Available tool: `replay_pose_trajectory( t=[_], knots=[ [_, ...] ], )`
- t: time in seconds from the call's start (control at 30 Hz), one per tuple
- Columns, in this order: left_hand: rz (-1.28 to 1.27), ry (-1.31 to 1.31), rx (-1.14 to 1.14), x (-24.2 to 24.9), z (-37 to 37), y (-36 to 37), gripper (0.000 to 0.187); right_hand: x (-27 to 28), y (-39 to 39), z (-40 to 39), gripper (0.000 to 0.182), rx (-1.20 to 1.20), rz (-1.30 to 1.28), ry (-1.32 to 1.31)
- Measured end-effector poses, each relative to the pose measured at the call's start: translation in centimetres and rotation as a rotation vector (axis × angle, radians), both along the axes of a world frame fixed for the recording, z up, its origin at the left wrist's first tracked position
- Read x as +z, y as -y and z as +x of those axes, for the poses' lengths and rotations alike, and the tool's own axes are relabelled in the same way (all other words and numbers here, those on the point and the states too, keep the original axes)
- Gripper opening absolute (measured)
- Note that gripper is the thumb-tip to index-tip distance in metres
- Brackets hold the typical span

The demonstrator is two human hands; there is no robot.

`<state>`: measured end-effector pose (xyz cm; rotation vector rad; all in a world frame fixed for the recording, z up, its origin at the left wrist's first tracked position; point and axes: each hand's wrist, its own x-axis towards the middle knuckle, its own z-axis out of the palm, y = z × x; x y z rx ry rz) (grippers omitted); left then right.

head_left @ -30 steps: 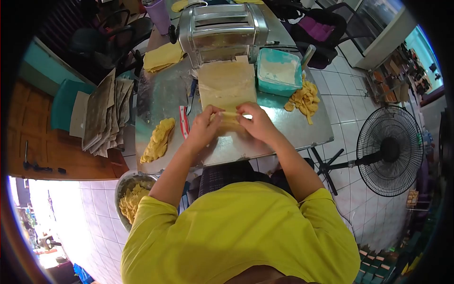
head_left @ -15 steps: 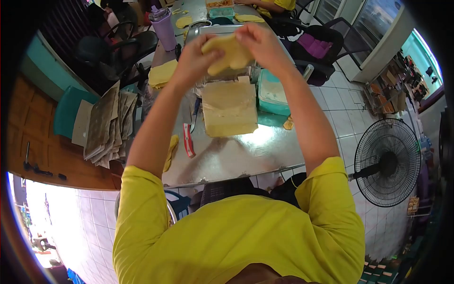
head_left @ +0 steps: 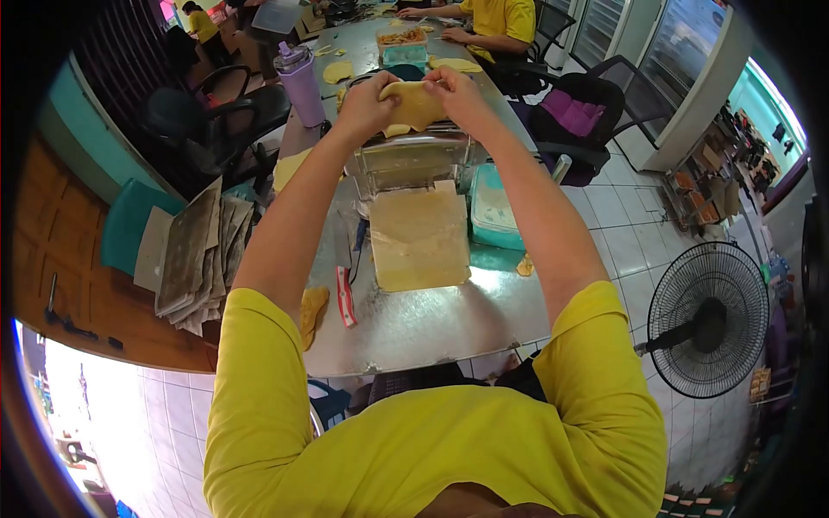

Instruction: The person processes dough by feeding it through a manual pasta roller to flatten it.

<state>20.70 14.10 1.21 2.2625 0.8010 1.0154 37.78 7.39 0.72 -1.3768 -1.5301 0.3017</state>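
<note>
A floppy piece of yellow dough (head_left: 416,105) hangs between my two hands, above the far end of a metal rolling machine (head_left: 410,164). My left hand (head_left: 370,105) grips its left edge, and my right hand (head_left: 458,97) pinches its upper right corner. Nearer to me, a pale yellow board or sheet (head_left: 420,242) lies in front of the machine. To its right stands a teal container (head_left: 496,207) with whitish powder inside. A red and white handled tool (head_left: 345,296) rests left of the sheet, beside a piece of dough (head_left: 313,315) at the table's edge.
The metal table (head_left: 432,332) runs away from me. A purple tumbler (head_left: 300,86) stands at the left. Beyond are flat dough pieces (head_left: 338,72), a container of orange food (head_left: 402,36) and a co-worker in yellow (head_left: 501,24). A fan (head_left: 708,321) stands right.
Both hands and the dough have moved away over the machine's far end, uncovering more of the machine. The view has shifted, so the table sits lower in the picture.
</note>
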Motion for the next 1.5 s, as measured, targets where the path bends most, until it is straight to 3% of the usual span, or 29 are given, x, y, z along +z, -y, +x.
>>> replay_pose_trajectory(
  t=[0.1,0.17,0.37,0.5,0.57,0.67,0.9,1.0,1.13,1.2,1.23,1.3,1.43,1.47,1.5],
  knots=[
    [0.075,-0.005,0.035,0.2,0.2,-0.2,0.025,-0.2,0.0,-0.2,0.018,-0.075,0.058,-0.03],
    [-0.034,0.013,-0.007,0.5,0.1,-0.1,0.025,-0.5,0.0,-0.2,0.019,-0.06,0.137,-0.06],
    [-0.044,-0.251,-0.241,0.8,-1.4,-0.5,0.031,-0.6,0.4,0.2,0.017,0.073,0.028,0.035],
    [0.009,-0.315,-0.237,1.1,-1.3,0.7,0.034,-0.5,0.2,0.2,0.02,0.112,-0.052,0.121],
    [0.089,-0.378,-0.192,0.8,-0.9,0.1,0.041,-0.2,0.5,-0.2,0.024,0.064,-0.156,0.243],
    [0.206,-0.404,-0.132,0.2,-0.4,0.2,0.038,-0.4,0.2,-0.1,0.031,0.131,-0.225,0.245],
    [0.228,-0.396,-0.173,0.6,-0.7,0.4,0.037,1.2,1.4,-0.8,0.047,0.105,-0.34,0.378],
    [0.103,-0.291,-0.181,0.1,-0.8,0.3,0.034,0.8,0.6,-0.7,0.051,0.121,-0.35,0.415],
    [0.269,-0.245,-0.057,0.1,-1.2,2.4,0.025,0.9,0.3,-1.2,0.053,0.144,-0.297,0.437],
    [0.318,0.158,-0.008,-0.3,-1.9,4.6,0.02,1.3,0.8,-1.7,0.052,0.107,-0.339,0.582],
    [0.319,0.155,-0.007,-0.9,-2.3,6.3,0.02,1.4,1.1,-1.9,0.052,0.108,-0.339,0.579],
    [0.134,0.379,0.167,-2.2,-2.6,10.3,0.02,1.3,1.5,-2.3,0.053,0.048,-0.353,0.639],
    [-0.497,0.464,-0.024,-10.9,-0.4,12.1,0.018,0.4,1.5,-2.9,0.054,-0.002,-0.325,0.689],
    [-0.496,0.469,-0.021,-11.7,0.0,11.7,0.018,0.3,1.4,-3.1,0.052,-0.011,-0.304,0.708],
    [-0.661,0.559,0.069,-12.0,0.6,11.1,0.02,-0.1,1.3,-3.1,0.05,-0.022,-0.285,0.725]
  ],
)
